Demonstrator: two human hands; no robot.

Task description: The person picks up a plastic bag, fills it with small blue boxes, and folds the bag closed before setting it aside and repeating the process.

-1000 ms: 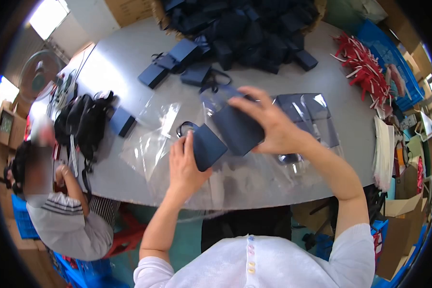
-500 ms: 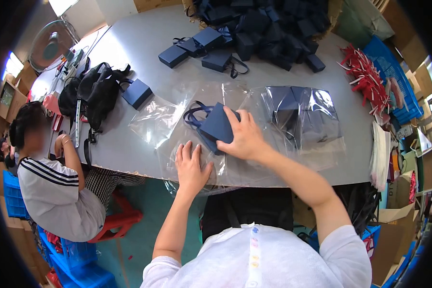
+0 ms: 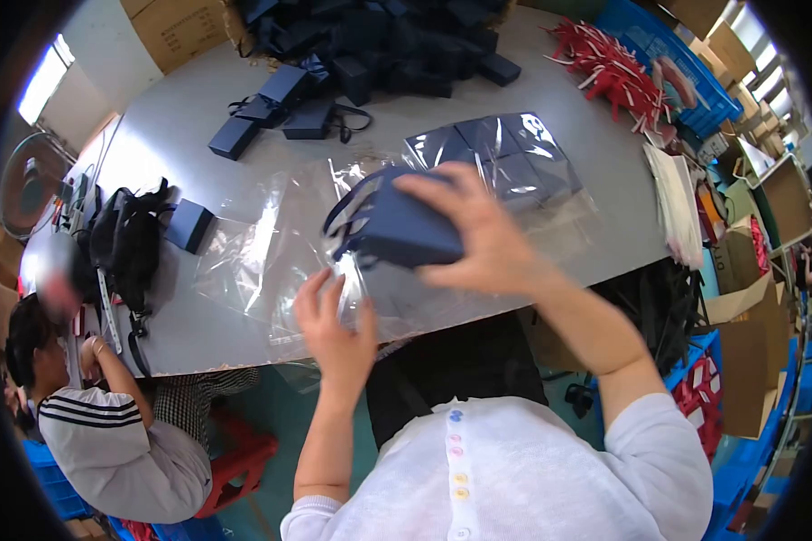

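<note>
My right hand (image 3: pixel 492 236) grips a dark blue box (image 3: pixel 406 221) with ribbon handles on its left side, held above the table. Below and left of it, my left hand (image 3: pixel 336 332) has its fingers apart, near the edge of a clear plastic bag (image 3: pixel 253 230) and holding nothing. The clear bag lies flat under the box. To the right of the box, several blue boxes sit inside another clear bag (image 3: pixel 514 162).
A big heap of blue boxes (image 3: pixel 361 45) covers the table's back. A single box (image 3: pixel 189 225) and a black bag (image 3: pixel 128 243) stand left, near a seated person (image 3: pixel 122 433). Red ribbons (image 3: pixel 613 77) and white strips (image 3: pixel 672 203) lie right.
The box in my right hand has been lifted and turned, its handles now pointing left. My left hand remains beside the bag with fingers spread. The whole view has shifted.
</note>
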